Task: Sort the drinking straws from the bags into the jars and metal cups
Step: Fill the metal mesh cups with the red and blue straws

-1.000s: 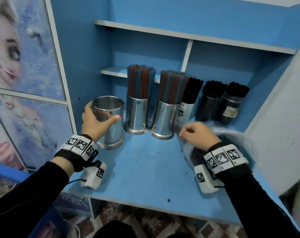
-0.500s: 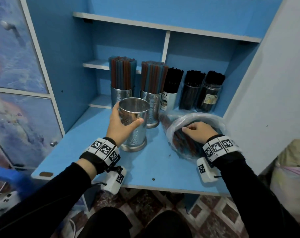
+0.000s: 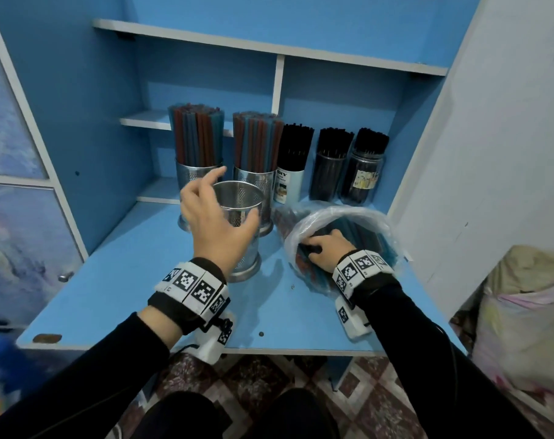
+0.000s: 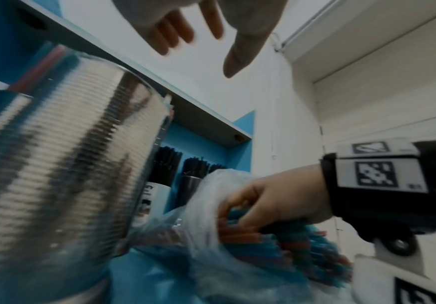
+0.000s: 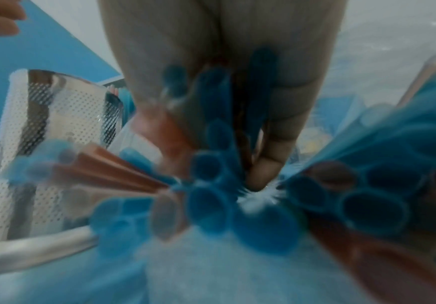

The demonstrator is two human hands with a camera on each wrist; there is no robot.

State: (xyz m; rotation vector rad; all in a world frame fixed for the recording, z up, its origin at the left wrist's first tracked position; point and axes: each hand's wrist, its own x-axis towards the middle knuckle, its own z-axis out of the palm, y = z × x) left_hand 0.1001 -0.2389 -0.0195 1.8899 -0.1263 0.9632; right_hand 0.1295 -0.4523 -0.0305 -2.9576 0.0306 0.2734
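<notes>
Head view: right hand [image 3: 328,250] around straws [image 3: 313,274] (bagged)

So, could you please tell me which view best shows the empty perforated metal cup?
The head view: the empty perforated metal cup shows rim to base. The left wrist view blurs its wall; the right wrist view catches one side.

We face a blue desk [image 3: 142,280] with white-edged shelves [image 3: 269,49], a white wall [image 3: 497,153] at right, patterned floor [image 3: 380,391] below.

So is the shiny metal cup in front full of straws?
No, the perforated shiny metal cup in front stands empty, its inside bare.
</notes>
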